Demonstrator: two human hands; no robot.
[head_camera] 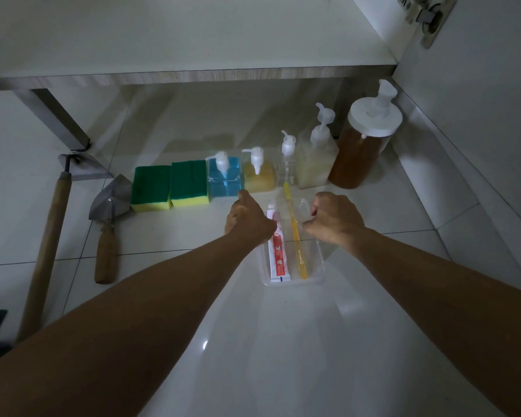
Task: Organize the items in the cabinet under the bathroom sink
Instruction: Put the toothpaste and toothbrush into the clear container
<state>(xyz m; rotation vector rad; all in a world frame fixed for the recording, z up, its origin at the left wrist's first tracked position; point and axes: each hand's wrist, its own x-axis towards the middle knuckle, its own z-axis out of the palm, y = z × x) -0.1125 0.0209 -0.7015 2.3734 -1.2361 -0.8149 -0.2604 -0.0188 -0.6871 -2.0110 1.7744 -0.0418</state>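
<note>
A clear plastic tray lies on the white tiled floor in front of the cabinet. In it are a red and white toothpaste tube and a yellow toothbrush that sticks out past the far end. My left hand grips the tray's left side with curled fingers. My right hand grips the right side near the far corner. Behind the tray stand a row of pump bottles: blue, yellow, clear, pale and a large amber one.
Two green and yellow sponges sit left of the bottles. A metal trowel and a long wooden-handled hoe lie at the left. The cabinet's bottom board spans above, and the open door with a hinge stands at the right.
</note>
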